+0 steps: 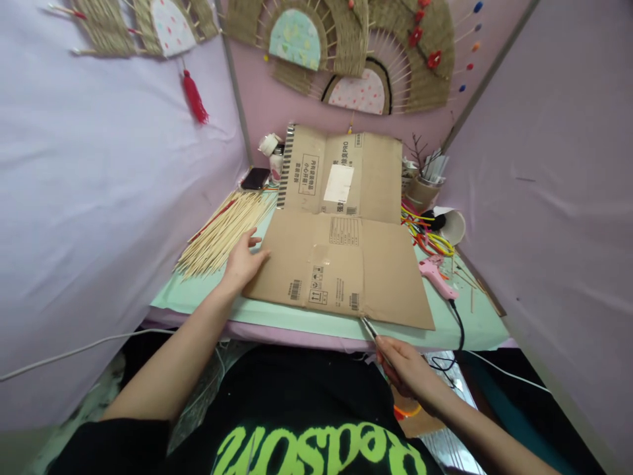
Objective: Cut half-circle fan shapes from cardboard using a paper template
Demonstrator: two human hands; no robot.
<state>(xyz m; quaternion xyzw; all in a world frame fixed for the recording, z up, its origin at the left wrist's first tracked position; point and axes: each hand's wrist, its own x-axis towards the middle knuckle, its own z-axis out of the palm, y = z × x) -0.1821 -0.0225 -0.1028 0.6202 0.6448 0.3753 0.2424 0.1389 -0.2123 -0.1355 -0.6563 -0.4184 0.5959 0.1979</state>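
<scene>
A large flattened cardboard box [390,264] lies on the table, its far half raised and leaning back. Printed labels and barcodes show on its brown surface. My left hand [244,264] is at the box's left edge, fingers spread, the thumb touching the cardboard. My right hand [403,366] is closed around what looks like a pair of scissors [370,328], handles hidden in the fingers. Their blades meet the box's near edge, right of the middle, close to a crease.
Thin wooden sticks [222,231] are spread at the left, near a phone [255,178]. On the right are a pink glue gun [438,278] with a black cord, colourful pipe cleaners [435,243] and a brown pot [421,193]. Woven fan-shaped pieces [341,39] hang on the back wall.
</scene>
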